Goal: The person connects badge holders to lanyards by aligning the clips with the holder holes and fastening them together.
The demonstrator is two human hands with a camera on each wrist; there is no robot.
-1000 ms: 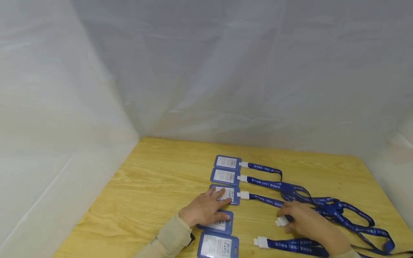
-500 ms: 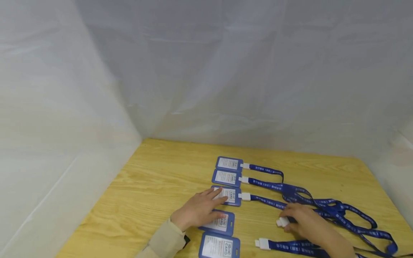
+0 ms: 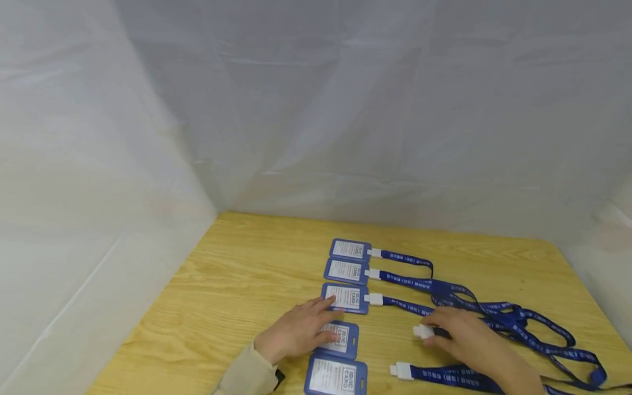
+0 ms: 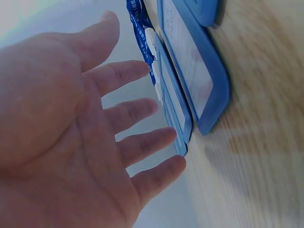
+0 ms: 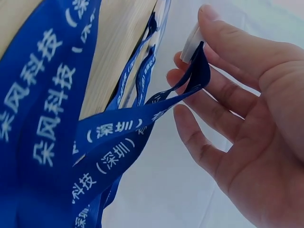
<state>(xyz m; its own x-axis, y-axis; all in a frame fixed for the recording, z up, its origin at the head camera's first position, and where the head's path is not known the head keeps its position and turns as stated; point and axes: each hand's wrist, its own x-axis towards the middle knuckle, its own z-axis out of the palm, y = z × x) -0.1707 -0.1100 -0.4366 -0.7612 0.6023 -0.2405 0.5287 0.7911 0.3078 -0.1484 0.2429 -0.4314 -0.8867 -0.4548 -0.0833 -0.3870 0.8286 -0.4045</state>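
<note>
My left hand (image 3: 298,332) reaches with spread fingers over a blue ID badge holder (image 3: 353,345), covering its left part. Its upper fingertips overlap the lower left of the badge holder above (image 3: 348,298); the left wrist view shows the palm bare and the fingers nearly straight. My right hand (image 3: 469,340) pinches the white plastic clip (image 3: 423,331) of a blue lanyard between thumb and fingers. From that clip (image 5: 192,43) the printed strap (image 5: 142,116) loops away in the right wrist view. A gap of wood separates the held clip from the slotted end of the partly covered holder.
Two badge holders (image 3: 347,270) with clips attached lie farther back. Nearest me is another holder (image 3: 332,376), with a loose lanyard clip (image 3: 403,371) to its right. Tangled blue straps (image 3: 513,318) spread over the right of the wooden table (image 3: 237,263). Pale sheeting (image 3: 316,109) walls the table's back and sides.
My left hand has drawn back to the left, uncovering more of the badge holders. My right hand has carried the lanyard clip slightly left and farther back.
</note>
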